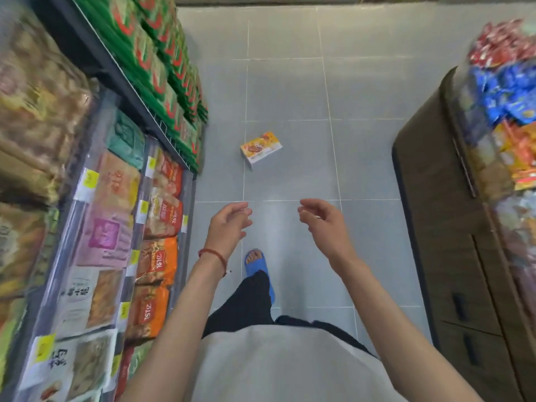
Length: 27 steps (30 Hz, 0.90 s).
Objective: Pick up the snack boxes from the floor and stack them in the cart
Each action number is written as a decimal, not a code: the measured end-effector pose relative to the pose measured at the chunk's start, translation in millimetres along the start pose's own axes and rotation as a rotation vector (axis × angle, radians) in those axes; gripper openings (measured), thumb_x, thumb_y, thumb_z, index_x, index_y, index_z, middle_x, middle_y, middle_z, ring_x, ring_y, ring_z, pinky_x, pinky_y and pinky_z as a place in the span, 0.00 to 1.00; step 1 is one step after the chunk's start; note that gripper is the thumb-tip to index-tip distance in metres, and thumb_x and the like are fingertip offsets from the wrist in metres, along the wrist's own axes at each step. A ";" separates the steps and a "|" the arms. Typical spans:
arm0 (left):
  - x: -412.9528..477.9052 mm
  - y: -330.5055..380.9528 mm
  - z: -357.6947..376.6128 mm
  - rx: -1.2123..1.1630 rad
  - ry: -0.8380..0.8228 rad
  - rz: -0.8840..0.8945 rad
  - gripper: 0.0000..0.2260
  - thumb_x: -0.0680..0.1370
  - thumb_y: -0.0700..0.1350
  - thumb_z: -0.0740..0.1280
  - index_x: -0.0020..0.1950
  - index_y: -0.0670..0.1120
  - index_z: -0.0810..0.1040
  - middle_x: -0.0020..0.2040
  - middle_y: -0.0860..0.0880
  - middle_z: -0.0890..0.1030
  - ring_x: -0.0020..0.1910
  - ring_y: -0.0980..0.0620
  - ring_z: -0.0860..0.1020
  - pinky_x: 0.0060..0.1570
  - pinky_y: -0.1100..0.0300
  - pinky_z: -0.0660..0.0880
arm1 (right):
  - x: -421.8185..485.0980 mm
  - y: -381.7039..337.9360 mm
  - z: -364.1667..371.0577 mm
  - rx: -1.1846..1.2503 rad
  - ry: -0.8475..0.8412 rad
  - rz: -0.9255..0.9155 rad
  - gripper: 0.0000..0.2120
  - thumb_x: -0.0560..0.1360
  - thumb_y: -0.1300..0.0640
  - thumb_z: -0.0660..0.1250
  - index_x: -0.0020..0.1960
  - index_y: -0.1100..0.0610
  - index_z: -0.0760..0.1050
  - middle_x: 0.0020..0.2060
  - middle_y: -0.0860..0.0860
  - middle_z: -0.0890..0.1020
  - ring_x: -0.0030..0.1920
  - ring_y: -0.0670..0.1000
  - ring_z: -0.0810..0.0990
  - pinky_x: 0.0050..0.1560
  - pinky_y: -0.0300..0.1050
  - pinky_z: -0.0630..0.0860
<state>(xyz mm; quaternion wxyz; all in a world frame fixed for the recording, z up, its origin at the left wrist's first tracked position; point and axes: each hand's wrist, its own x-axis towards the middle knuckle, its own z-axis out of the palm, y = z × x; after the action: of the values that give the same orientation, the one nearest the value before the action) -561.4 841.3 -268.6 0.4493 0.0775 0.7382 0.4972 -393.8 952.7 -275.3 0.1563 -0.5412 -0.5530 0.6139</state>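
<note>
A grey tiled floor [290, 82] runs down a narrow shop aisle. To the left of the fingers stands a dark metal shelf rack [87, 47], stocked with green cardboard cartons [162, 53] above and orange plastic snack packets [158, 256] below. The left hand [229, 224], with a red string bracelet [213, 253] at its wrist, is held out over the floor, its fingers loosely curled and holding nothing. Beyond the fingertips of both hands, slightly nearer the left ones and well apart from either, the one small orange-and-white cardboard snack box [261, 150] lies flat on the tiles, turned askew. The right hand [322, 224] mirrors the left, its fingers half curled and empty. Under the hands a foot in a blue rubber slipper [255, 262] is planted forward. To the right of the fingers stands a dark brown wooden cabinet [435, 227] heaped with bright wrapped snacks. The step looks like the approach to a pick-up: the next move probably calls for stepping closer, bending low and closing fingers around the box. No cart is in view.
</note>
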 end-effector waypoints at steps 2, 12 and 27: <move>33.7 28.9 -4.5 -0.025 0.023 -0.002 0.05 0.81 0.43 0.67 0.54 0.51 0.80 0.56 0.49 0.83 0.54 0.51 0.82 0.56 0.55 0.76 | 30.0 -25.6 9.5 -0.001 0.014 0.025 0.13 0.79 0.58 0.70 0.63 0.51 0.81 0.56 0.48 0.84 0.55 0.47 0.82 0.53 0.40 0.75; 193.8 147.0 2.8 -0.022 0.027 -0.045 0.04 0.80 0.43 0.67 0.52 0.52 0.80 0.57 0.47 0.84 0.52 0.51 0.82 0.51 0.58 0.76 | 191.3 -125.2 35.5 0.006 -0.013 0.104 0.20 0.72 0.47 0.72 0.62 0.50 0.81 0.56 0.49 0.84 0.58 0.50 0.83 0.59 0.48 0.78; 392.9 221.9 60.2 -0.180 0.144 -0.274 0.06 0.82 0.41 0.65 0.57 0.48 0.79 0.55 0.47 0.83 0.53 0.48 0.82 0.46 0.60 0.76 | 434.6 -210.3 48.6 -0.192 -0.190 0.220 0.08 0.79 0.51 0.70 0.58 0.50 0.80 0.55 0.49 0.84 0.58 0.51 0.82 0.64 0.50 0.76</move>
<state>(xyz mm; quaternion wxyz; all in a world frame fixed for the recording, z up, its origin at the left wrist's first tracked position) -820.1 1211.3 -326.7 0.4637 -0.1001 0.7248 0.4996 -678.8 1342.9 -320.2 -0.0174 -0.5506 -0.5589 0.6199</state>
